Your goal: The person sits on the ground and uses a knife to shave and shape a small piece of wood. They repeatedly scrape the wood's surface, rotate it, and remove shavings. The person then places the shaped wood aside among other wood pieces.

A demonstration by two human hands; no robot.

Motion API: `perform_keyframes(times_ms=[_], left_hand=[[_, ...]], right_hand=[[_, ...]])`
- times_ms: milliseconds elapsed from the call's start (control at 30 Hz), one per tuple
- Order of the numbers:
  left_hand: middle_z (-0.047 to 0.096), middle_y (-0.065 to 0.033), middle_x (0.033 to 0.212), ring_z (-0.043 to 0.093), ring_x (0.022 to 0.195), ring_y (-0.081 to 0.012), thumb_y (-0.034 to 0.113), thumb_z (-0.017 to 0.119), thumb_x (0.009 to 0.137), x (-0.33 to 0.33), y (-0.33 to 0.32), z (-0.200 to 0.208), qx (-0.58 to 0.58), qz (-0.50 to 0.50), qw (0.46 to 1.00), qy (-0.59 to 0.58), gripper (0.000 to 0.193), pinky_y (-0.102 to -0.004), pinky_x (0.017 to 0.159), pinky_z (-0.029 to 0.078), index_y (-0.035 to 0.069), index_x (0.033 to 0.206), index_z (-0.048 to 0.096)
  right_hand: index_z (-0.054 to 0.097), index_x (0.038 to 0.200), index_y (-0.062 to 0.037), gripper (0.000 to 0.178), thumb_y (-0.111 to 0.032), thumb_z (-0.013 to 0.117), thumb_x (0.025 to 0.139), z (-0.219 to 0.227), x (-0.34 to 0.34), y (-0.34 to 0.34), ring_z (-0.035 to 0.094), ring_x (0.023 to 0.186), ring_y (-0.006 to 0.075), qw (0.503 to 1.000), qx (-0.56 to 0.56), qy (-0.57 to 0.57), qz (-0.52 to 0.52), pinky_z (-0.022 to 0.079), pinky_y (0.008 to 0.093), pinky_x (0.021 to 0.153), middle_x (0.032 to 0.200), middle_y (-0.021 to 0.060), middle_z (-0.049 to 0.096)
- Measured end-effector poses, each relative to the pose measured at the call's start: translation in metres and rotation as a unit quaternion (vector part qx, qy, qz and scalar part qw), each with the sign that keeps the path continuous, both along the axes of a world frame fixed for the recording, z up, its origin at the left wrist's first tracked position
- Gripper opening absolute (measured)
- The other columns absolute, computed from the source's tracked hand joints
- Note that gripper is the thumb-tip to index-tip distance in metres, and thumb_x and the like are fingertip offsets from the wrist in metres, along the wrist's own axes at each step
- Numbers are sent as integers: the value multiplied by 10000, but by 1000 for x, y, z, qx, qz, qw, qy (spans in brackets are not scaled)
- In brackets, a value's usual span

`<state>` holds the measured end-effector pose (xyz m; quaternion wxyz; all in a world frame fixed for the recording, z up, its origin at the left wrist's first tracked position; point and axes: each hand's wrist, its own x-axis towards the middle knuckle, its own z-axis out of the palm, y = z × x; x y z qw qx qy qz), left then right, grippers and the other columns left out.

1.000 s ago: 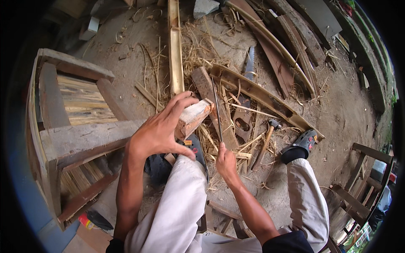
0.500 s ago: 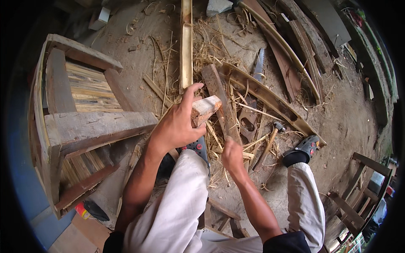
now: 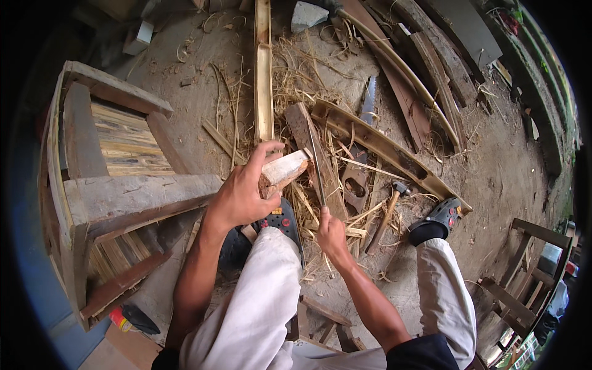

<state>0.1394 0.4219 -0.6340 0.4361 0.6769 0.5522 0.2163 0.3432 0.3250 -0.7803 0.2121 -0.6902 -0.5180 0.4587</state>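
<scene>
My left hand (image 3: 242, 190) grips a short, pale block of wood (image 3: 285, 169), thumb and fingers on opposite sides, held above my shoe. In my closed right hand (image 3: 333, 234) is a long, thin-bladed knife (image 3: 318, 169), seen nearly edge-on. Its blade points away from me and passes close to the block's right end; whether they touch I cannot tell. Beneath them a thick wooden plank (image 3: 300, 125) lies slanted on the ground among shavings.
A split bamboo length (image 3: 264, 92) stretches away ahead; another bamboo piece (image 3: 394, 145) slants right. A handsaw (image 3: 356, 186) and hammer (image 3: 388, 213) lie right of the plank. A wooden chair (image 3: 142, 191) lies left. Boards (image 3: 441, 86) are stacked at far right.
My left hand and the block have shifted left and slightly nearer. The right hand has moved slightly left, and the knife blade now shows as a thin line beside the block's end.
</scene>
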Motion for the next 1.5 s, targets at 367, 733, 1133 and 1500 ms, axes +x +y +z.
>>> perform_keyframes(times_ms=[367,733,1133,1500], left_hand=[[604,-270,1301,573,1270,-361,-7,675,738,0,0,0,-7,-1,1000,-1,701,-389,1023,468,75,1370,385],[610,-287,1283,551,1298,-351,-6,690,736,-6,0,-5,3,12,1000,-10,680,-384,1031,462,71,1339,385],[638,-236,1259,609,1224,-329,-13,670,743,-7,-2,-10,32,21,999,-22,644,-397,1016,467,58,1326,405],[616,-251,1292,567,1283,-325,3,670,730,-12,-8,-12,-17,48,998,-45,607,-379,1040,445,55,1286,430]], right_hand=[[509,678,34,668,-459,279,1065,15,-4,-3,493,501,404,989,-144,14,12,389,497,535,535,215,460],[464,611,-79,674,-494,205,1075,14,1,-2,389,423,185,976,204,68,39,310,388,416,491,38,400],[463,647,-21,657,-466,237,1075,11,-6,-15,443,470,225,993,108,52,-9,358,400,466,537,105,438],[563,743,21,557,-397,375,1060,17,-2,-25,573,564,462,986,155,66,5,447,509,576,605,238,566]])
